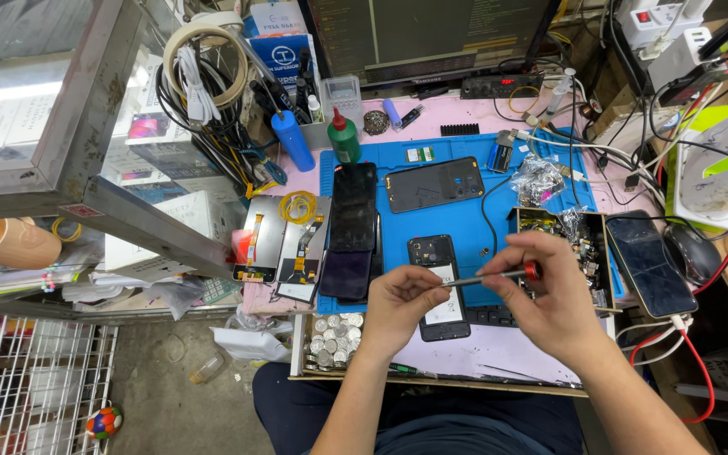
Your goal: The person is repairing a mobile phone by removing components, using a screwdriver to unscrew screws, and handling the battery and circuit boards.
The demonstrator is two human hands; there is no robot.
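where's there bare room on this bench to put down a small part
Barest patch: blue mat between the back cover and the opened phone. Also the pale sheet at the front edge, under the right hand. Crowded: parts tray, screens at left, coins.

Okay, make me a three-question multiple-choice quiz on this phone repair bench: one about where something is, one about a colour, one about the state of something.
1. Where is the opened phone?
A. On the blue mat under the hands
B. On the floor
C. Inside the wire basket

2. What colour is the screwdriver cap?
A. Green
B. Red
C. Yellow

3. How is the screwdriver held?
A. Lying loose on the mat
B. In one hand only
C. Between both hands

Answers:
1 A, it lies on the mat's front edge.
2 B, red shows at the right hand.
3 C, the left hand meets its tip end and the right hand grips the handle.
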